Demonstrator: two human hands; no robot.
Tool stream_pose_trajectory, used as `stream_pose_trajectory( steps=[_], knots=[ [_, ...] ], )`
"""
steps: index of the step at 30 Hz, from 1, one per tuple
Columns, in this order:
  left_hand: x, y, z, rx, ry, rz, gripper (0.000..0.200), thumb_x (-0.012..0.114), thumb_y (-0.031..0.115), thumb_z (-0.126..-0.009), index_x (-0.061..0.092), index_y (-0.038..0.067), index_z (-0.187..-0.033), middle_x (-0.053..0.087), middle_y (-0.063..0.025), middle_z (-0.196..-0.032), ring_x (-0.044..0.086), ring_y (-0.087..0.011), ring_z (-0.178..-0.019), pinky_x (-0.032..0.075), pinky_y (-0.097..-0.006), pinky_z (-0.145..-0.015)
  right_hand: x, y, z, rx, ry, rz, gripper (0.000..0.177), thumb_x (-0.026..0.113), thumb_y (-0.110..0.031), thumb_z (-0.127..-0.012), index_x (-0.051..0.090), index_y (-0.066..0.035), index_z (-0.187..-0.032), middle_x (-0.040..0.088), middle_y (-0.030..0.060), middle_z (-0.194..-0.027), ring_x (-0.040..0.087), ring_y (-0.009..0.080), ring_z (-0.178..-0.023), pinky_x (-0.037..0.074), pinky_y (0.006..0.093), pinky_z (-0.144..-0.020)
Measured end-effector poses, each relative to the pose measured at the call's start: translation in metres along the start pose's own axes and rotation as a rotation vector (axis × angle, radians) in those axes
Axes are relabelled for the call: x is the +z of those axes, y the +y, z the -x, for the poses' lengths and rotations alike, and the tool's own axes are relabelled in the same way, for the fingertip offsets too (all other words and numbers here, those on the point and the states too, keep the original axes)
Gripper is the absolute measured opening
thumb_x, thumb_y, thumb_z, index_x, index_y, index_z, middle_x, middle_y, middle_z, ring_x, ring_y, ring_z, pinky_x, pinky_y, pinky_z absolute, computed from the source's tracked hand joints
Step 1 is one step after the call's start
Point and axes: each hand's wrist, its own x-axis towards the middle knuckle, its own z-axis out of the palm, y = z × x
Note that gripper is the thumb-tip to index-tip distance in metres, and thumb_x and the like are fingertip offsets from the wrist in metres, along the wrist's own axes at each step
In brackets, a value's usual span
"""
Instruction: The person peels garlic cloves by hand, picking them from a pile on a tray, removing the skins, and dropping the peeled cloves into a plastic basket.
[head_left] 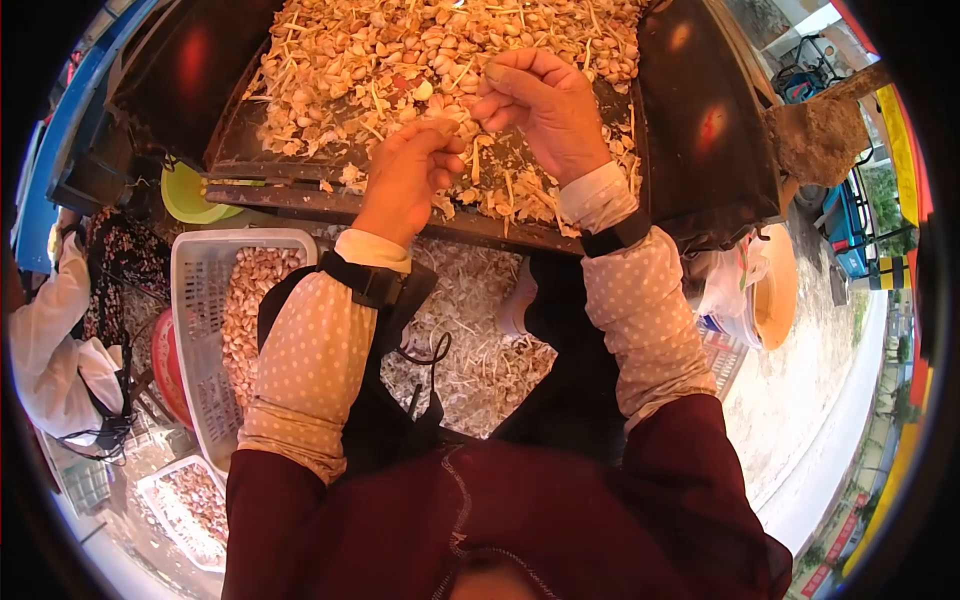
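Garlic cloves with loose papery skins and stalks lie heaped on a dark tray-like table. My left hand is over the near part of the heap, its fingers curled and pressed together; what they hold, if anything, is too small to tell. Just right of it and a little farther away, my right hand has thumb and index finger pinched together, and nothing between them can be made out. The two hands are close but apart. A pale peeled clove rests on the heap beyond my left hand.
A white basket at the left holds reddish cloves. Farther left are a red container, another white basket and a person's pale sleeve. A green bowl sits beneath the table edge. Skins litter the ground.
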Motion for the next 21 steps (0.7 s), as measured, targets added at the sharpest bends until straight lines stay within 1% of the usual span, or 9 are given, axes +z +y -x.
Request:
stream_pose_trajectory(
  steps=[3, 5, 8, 10, 11, 12, 13, 17, 21],
  knots=[
    [0.023, -0.011, 0.016, 0.139, 0.118, 0.207, 0.024, 0.058, 0.013, -0.094, 0.062, -0.001, -0.113, 0.065, -0.0053, -0.085, 0.057, -0.0098, -0.066, 0.044, -0.02, -0.057, 0.096, -0.015, 0.02, -0.004, -0.17, 0.017, 0.02, 0.066, -0.016, -0.09, 0.063, 0.0, -0.102, 0.069, 0.0109, -0.087, 0.07, 0.0191, -0.073, 0.054, 0.0289, -0.057],
    [-0.014, -0.004, -0.003, -0.169, -0.02, -0.044, 0.032, 0.06, 0.014, -0.093, 0.059, -0.001, -0.121, 0.065, -0.006, -0.097, 0.059, -0.0107, -0.079, 0.046, -0.0199, -0.061, 0.146, 0.006, 0.038, -0.506, -0.315, 0.568, 0.029, 0.07, -0.023, -0.086, 0.063, -0.004, -0.107, 0.069, 0.0104, -0.087, 0.07, 0.019, -0.075, 0.052, 0.0337, -0.058],
    [-0.009, -0.004, 0.024, -0.061, 0.024, -0.038, 0.032, 0.059, 0.013, -0.093, 0.058, -0.002, -0.122, 0.065, -0.0058, -0.097, 0.058, -0.0104, -0.078, 0.045, -0.02, -0.061, 0.15, 0.015, 0.049, -0.649, -0.199, 0.707, 0.037, 0.073, -0.03, -0.083, 0.064, -0.007, -0.11, 0.07, 0.0104, -0.088, 0.068, 0.0203, -0.074, 0.05, 0.0369, -0.061],
    [0.006, 0.001, 0.056, 0.048, 0.138, 0.651, 0.023, 0.059, 0.013, -0.093, 0.062, -0.001, -0.112, 0.065, -0.006, -0.086, 0.061, -0.0118, -0.07, 0.046, -0.0209, -0.057, 0.101, 0.005, 0.043, -0.468, -0.337, 0.808, 0.031, 0.071, -0.023, -0.085, 0.066, -0.005, -0.11, 0.069, 0.009, -0.087, 0.066, 0.0166, -0.07, 0.05, 0.031, -0.06],
    [-0.001, 0.005, 0.049, 0.047, 0.135, 0.656, 0.023, 0.059, 0.013, -0.093, 0.062, -0.001, -0.112, 0.065, -0.006, -0.086, 0.061, -0.0118, -0.07, 0.046, -0.0209, -0.057, 0.079, -0.004, 0.046, -0.277, -0.286, 0.78, 0.028, 0.07, -0.019, -0.086, 0.066, -0.004, -0.109, 0.068, 0.0082, -0.086, 0.065, 0.0149, -0.07, 0.051, 0.0293, -0.06],
    [-0.013, 0.01, 0.034, 0.034, 0.102, 0.373, 0.023, 0.057, 0.012, -0.094, 0.062, -0.001, -0.112, 0.065, -0.006, -0.086, 0.06, -0.0114, -0.07, 0.045, -0.0207, -0.057, 0.056, -0.011, 0.049, -0.089, -0.233, 0.748, 0.026, 0.07, -0.014, -0.086, 0.067, -0.003, -0.109, 0.067, 0.0074, -0.086, 0.064, 0.0133, -0.069, 0.051, 0.0276, -0.06],
    [-0.019, 0.014, 0.025, 0.023, 0.072, 0.089, 0.022, 0.056, 0.011, -0.094, 0.062, -0.001, -0.112, 0.065, -0.0061, -0.087, 0.06, -0.011, -0.071, 0.045, -0.0205, -0.057, 0.032, -0.012, 0.05, 0.015, -0.179, 0.806, 0.024, 0.069, -0.012, -0.079, 0.069, -0.001, -0.101, 0.067, 0.0114, -0.076, 0.064, 0.0238, -0.064, 0.051, 0.0352, -0.063],
    [-0.015, 0.016, 0.021, 0.036, 0.014, 0.072, 0.026, 0.056, 0.009, -0.094, 0.06, -0.002, -0.118, 0.064, -0.0046, -0.09, 0.057, -0.0095, -0.072, 0.043, -0.02, -0.059, -0.025, 0.029, 0.056, -0.259, -0.483, 1.378, 0.025, 0.069, -0.01, -0.079, 0.068, -0.003, -0.104, 0.064, 0.0152, -0.084, 0.065, 0.0317, -0.079, 0.052, 0.0412, -0.07],
    [-0.012, 0.016, 0.022, 0.026, 0.036, 0.062, 0.025, 0.057, 0.009, -0.094, 0.06, -0.002, -0.116, 0.064, -0.005, -0.087, 0.057, -0.0096, -0.071, 0.044, -0.0199, -0.058, -0.036, 0.042, 0.044, -0.116, -0.486, 1.447, 0.019, 0.069, -0.006, -0.077, 0.066, -0.003, -0.095, 0.065, 0.0134, -0.081, 0.064, 0.0346, -0.08, 0.052, 0.0419, -0.072]
  ],
)
